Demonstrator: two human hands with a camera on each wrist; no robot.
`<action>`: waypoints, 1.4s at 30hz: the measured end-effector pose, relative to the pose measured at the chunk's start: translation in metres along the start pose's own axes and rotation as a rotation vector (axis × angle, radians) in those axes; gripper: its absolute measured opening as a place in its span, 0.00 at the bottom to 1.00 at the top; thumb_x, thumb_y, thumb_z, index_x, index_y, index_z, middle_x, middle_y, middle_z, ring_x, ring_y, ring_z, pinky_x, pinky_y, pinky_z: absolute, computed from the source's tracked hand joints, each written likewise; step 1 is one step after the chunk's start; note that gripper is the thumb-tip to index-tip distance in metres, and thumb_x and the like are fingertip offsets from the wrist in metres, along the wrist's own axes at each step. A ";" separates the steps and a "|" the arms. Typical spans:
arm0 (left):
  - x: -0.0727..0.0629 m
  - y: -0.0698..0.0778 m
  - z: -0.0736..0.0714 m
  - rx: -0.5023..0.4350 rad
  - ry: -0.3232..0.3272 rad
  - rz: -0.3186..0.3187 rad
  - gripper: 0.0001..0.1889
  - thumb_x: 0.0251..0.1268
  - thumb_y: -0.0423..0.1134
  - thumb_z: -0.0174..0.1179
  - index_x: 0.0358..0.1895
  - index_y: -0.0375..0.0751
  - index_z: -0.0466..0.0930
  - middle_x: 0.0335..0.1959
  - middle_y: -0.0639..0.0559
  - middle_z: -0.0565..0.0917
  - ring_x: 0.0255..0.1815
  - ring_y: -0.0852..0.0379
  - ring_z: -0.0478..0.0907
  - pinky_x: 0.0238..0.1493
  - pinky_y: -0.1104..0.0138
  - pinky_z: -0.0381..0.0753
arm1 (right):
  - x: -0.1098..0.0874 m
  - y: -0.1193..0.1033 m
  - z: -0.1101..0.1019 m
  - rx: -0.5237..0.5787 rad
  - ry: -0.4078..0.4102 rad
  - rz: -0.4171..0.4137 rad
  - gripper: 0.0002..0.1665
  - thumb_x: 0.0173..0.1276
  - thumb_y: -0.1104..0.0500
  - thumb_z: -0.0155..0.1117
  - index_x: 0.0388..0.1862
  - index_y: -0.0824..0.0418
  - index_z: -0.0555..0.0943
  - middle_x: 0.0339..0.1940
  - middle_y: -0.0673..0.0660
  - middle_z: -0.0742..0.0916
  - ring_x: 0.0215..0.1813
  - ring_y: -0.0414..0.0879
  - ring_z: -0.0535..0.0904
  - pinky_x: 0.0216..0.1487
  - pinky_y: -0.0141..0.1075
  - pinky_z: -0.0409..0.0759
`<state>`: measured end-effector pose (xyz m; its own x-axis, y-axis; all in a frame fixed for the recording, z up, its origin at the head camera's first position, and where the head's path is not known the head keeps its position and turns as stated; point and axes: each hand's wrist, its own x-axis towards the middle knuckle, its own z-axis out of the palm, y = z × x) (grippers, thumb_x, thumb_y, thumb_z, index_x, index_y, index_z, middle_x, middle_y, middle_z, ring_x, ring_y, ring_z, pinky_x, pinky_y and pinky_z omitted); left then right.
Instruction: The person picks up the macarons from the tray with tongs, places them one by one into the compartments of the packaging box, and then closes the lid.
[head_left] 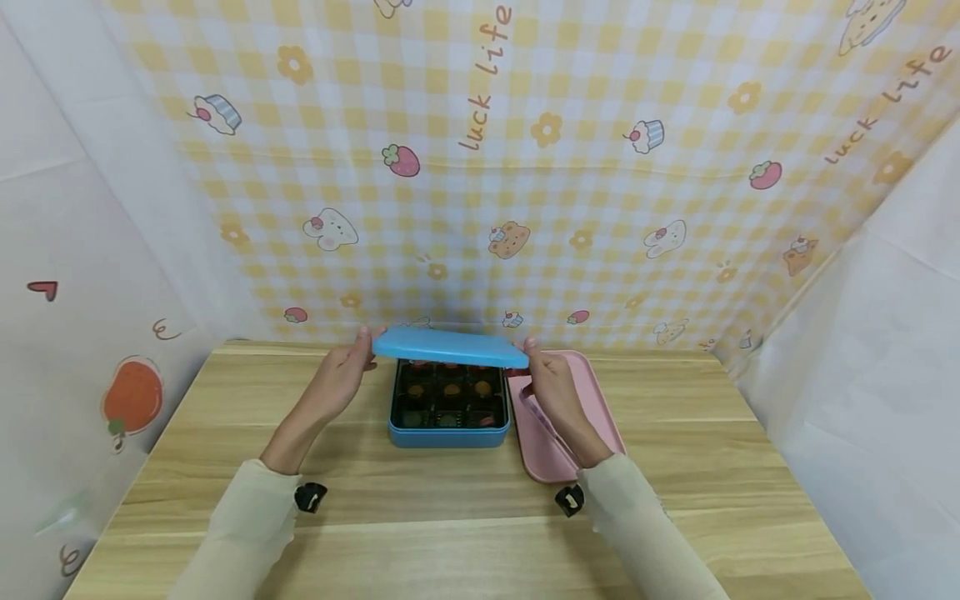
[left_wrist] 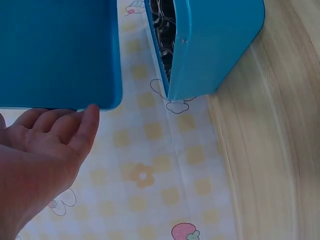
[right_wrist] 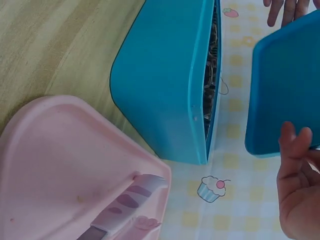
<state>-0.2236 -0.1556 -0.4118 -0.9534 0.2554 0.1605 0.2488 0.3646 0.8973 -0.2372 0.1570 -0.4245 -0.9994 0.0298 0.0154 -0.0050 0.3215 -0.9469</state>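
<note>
Both hands hold a blue lid [head_left: 450, 346] by its two ends, raised over an open blue tin box [head_left: 450, 437]. Inside the box, small round sweets [head_left: 452, 390] sit in a dark divided insert. At the lid's left end, my left hand [head_left: 337, 379] grips the edge, its fingers along the rim in the left wrist view [left_wrist: 55, 135]. The right end is in my right hand [head_left: 555, 392], with fingertips on the rim in the right wrist view [right_wrist: 300, 185]. The lid's hollow underside [right_wrist: 290, 85] shows there, apart from the box.
Right of the box lies a pink tray [head_left: 592, 408], partly behind my right arm. A knife with a patterned pink handle [right_wrist: 127, 200] rests on it. A checked cloth [head_left: 450, 192] hangs behind the wooden table [head_left: 420, 508], with white cloth at both sides.
</note>
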 end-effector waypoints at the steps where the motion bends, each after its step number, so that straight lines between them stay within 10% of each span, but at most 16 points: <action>1: 0.000 0.000 0.000 0.003 -0.004 0.008 0.37 0.84 0.52 0.22 0.68 0.20 0.65 0.77 0.35 0.58 0.75 0.35 0.60 0.69 0.45 0.67 | 0.000 0.001 0.000 -0.002 -0.007 0.005 0.38 0.78 0.35 0.42 0.52 0.63 0.87 0.51 0.62 0.88 0.21 0.51 0.82 0.30 0.34 0.80; 9: 0.002 -0.005 0.003 -0.018 -0.042 0.029 0.34 0.83 0.51 0.16 0.76 0.26 0.50 0.78 0.36 0.51 0.77 0.34 0.54 0.75 0.42 0.54 | 0.001 0.003 -0.001 0.063 -0.107 0.010 0.28 0.80 0.44 0.48 0.59 0.63 0.83 0.69 0.57 0.78 0.48 0.53 0.85 0.45 0.38 0.83; 14: 0.002 -0.014 0.010 -0.015 -0.057 -0.002 0.35 0.83 0.53 0.17 0.77 0.27 0.46 0.80 0.37 0.47 0.80 0.38 0.46 0.77 0.45 0.49 | 0.003 0.006 0.001 0.041 -0.171 0.049 0.27 0.80 0.52 0.49 0.72 0.61 0.70 0.73 0.55 0.74 0.43 0.41 0.80 0.39 0.28 0.78; 18: 0.003 -0.020 0.015 -0.005 -0.059 -0.030 0.34 0.84 0.52 0.20 0.77 0.28 0.46 0.80 0.38 0.47 0.81 0.40 0.43 0.78 0.47 0.45 | 0.006 0.015 0.008 0.005 -0.212 0.023 0.30 0.81 0.55 0.48 0.77 0.62 0.61 0.76 0.58 0.69 0.62 0.47 0.79 0.58 0.35 0.79; 21: 0.004 -0.025 0.018 -0.002 -0.063 -0.049 0.33 0.84 0.52 0.24 0.77 0.28 0.46 0.80 0.37 0.48 0.81 0.39 0.44 0.78 0.47 0.45 | 0.007 0.022 0.014 -0.050 -0.215 -0.024 0.31 0.81 0.57 0.47 0.77 0.66 0.58 0.77 0.61 0.66 0.77 0.48 0.60 0.73 0.46 0.64; 42: 0.006 -0.054 0.040 0.147 -0.128 -0.151 0.31 0.83 0.40 0.37 0.78 0.30 0.38 0.80 0.34 0.44 0.80 0.39 0.42 0.78 0.46 0.46 | 0.012 0.049 0.038 -0.315 -0.126 -0.096 0.30 0.80 0.58 0.48 0.76 0.69 0.59 0.75 0.65 0.67 0.74 0.53 0.64 0.71 0.50 0.67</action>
<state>-0.2360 -0.1380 -0.4753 -0.9546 0.2962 -0.0325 0.1364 0.5314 0.8361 -0.2505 0.1371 -0.4827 -0.9912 -0.1259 0.0411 -0.1085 0.5942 -0.7969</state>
